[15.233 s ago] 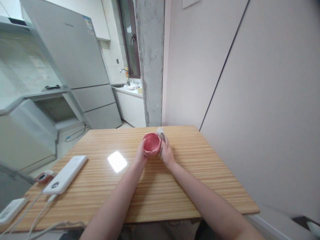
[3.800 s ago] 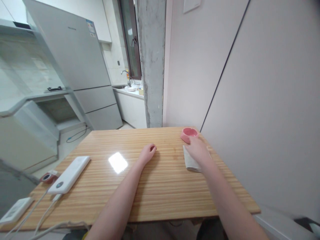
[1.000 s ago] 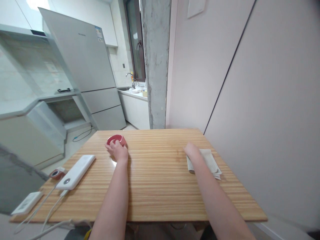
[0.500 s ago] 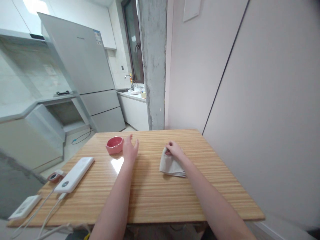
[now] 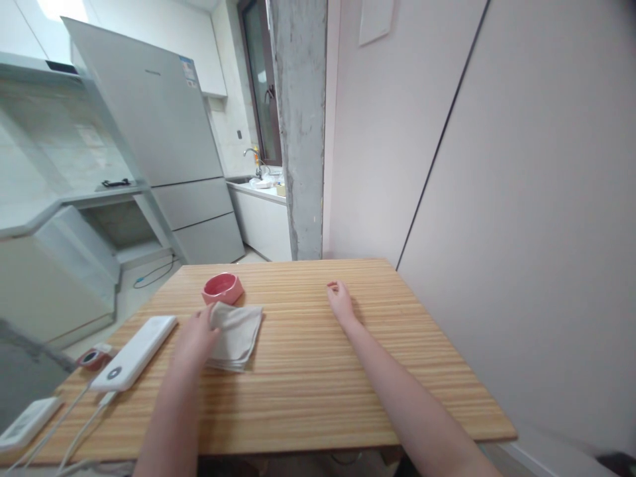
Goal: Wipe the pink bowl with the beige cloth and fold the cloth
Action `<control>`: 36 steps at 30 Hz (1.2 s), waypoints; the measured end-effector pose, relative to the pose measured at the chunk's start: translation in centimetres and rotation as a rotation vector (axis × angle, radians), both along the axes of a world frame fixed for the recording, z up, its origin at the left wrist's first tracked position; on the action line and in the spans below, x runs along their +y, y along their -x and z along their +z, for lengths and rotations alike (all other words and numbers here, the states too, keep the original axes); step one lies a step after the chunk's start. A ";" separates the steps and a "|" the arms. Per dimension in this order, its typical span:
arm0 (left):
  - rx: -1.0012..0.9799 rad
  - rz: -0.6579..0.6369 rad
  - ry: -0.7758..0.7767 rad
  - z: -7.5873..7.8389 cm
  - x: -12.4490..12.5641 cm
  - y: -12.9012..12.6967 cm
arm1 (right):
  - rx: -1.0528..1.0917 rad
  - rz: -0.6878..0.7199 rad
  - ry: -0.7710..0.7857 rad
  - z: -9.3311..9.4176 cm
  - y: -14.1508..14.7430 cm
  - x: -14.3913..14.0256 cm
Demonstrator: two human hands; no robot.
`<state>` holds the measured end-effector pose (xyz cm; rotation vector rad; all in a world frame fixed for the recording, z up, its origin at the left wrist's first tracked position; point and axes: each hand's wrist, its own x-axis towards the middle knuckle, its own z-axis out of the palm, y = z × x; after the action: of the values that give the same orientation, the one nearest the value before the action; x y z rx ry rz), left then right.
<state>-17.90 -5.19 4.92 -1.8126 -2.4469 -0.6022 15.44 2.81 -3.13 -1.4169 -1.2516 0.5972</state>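
A folded grey-beige cloth (image 5: 236, 334) hangs just in front of the pink bowl (image 5: 223, 289), on the left half of the table. My left hand (image 5: 197, 334) is closed on the cloth's upper left edge, slightly blurred by motion. The bowl stands upright behind the cloth, its lower front partly covered. My right hand (image 5: 341, 303) is over the right half of the table, away from the cloth. Its fingers are curled in, and nothing shows between them.
On the wooden table (image 5: 298, 397), a white power bank (image 5: 136, 351) with cables lies at the left. Beside it are a small reddish-brown device (image 5: 92, 358) and a white box-like device (image 5: 30, 424). A wall (image 5: 497, 199) borders the right; a fridge (image 5: 144, 112) stands beyond.
The cloth has passed from my right hand to my left and moved left, in front of the bowl. My left hand has come nearer and left; my right hand has let go.
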 end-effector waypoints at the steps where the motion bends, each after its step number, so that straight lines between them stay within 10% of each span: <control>1: 0.088 0.080 0.025 0.0 -0.8 1.1 | -0.013 0.005 -0.007 -0.1 0.2 0.0; 5: 0.151 -0.036 0.139 -0.9 -2.5 0.7 | -0.128 0.051 -0.058 -0.3 0.7 -0.1; 11: 0.103 -0.150 0.235 -1.2 -2.2 -6.5 | -0.131 0.065 -0.032 -0.6 0.8 0.0; 17: -0.331 -0.693 0.131 1.0 3.1 -16.0 | 0.054 0.146 -0.032 -0.5 1.3 0.1; 22: -0.535 -0.663 0.043 -2.8 7.0 -21.8 | 0.277 0.303 -0.070 -0.2 1.7 0.0; 27: -0.634 -0.734 0.017 -6.5 7.0 -22.2 | 0.122 0.387 -0.079 0.2 2.1 -0.4; 36: -0.707 -0.766 0.019 -6.6 7.3 -21.8 | 0.090 0.376 -0.054 0.6 2.1 -0.6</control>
<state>3.90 2.09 -1.66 -2.9358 -1.9248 -1.4710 13.34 2.26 -2.54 -1.1030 -1.4611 0.8645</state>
